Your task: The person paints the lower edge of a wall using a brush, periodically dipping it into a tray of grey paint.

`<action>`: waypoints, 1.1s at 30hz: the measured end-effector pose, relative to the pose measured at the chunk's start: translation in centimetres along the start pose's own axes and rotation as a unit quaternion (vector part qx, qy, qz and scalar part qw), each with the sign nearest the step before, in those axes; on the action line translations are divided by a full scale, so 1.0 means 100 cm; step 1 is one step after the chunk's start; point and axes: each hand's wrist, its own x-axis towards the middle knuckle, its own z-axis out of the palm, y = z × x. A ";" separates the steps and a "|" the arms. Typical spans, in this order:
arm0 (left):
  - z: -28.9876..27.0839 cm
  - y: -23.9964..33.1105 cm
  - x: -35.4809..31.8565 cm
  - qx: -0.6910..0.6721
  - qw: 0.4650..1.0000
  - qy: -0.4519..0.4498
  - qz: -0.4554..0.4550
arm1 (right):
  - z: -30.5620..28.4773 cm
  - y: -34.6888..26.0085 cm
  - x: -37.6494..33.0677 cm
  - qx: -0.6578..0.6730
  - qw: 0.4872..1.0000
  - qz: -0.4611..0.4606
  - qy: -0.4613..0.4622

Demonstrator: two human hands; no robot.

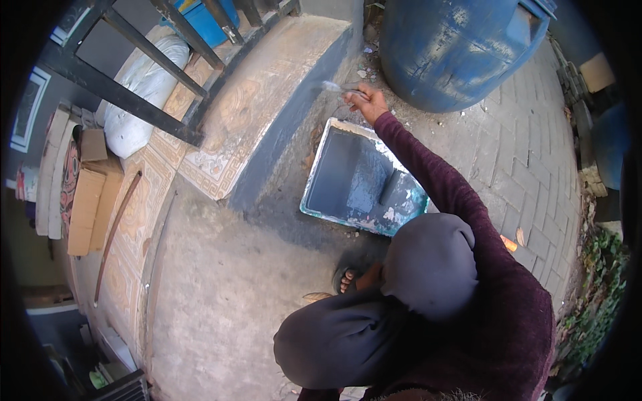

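Observation:
My right hand (368, 103) is stretched far forward, its fingers closed around the handle of a paintbrush (332, 87). The brush head is smeared by motion and points left, close to the grey-painted side of a tiled step (284, 127); whether it touches cannot be told. Just below the hand, a rectangular paint tray (319, 150) lies on the ground, with dark grey wet paint inside and blotches of white and teal on its walls. My right forearm passes over the tray's right side. My left hand is out of view.
A large scuffed blue barrel (455, 53) stands beyond my hand. Black metal railing (127, 90) rises at upper left, near a white sack (144, 93) and cardboard (90, 207). My sandalled foot (348, 281) is close to the tray. Paving blocks (521, 147) cover the right side.

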 end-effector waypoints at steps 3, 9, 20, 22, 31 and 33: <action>0.000 0.002 -0.001 0.012 1.000 0.012 -0.008 | 0.006 -0.001 -0.004 0.067 0.985 0.010 0.159; 0.000 0.005 -0.004 0.049 0.998 0.033 -0.027 | -0.025 -0.020 -0.038 0.115 0.986 0.056 0.108; 0.007 -0.006 -0.002 0.047 0.999 0.014 -0.003 | -0.028 0.011 -0.101 -0.143 0.962 0.186 -0.137; 0.008 -0.010 0.000 0.046 0.999 0.008 0.004 | -0.021 0.031 -0.104 -0.148 0.971 0.140 -0.125; 0.016 -0.017 0.004 0.070 0.994 0.045 0.076 | -0.030 0.023 -0.101 -0.270 0.946 0.030 -0.178; 0.010 -0.003 0.000 0.068 0.997 -0.009 -0.023 | -0.038 0.014 -0.104 -0.270 0.946 0.028 -0.176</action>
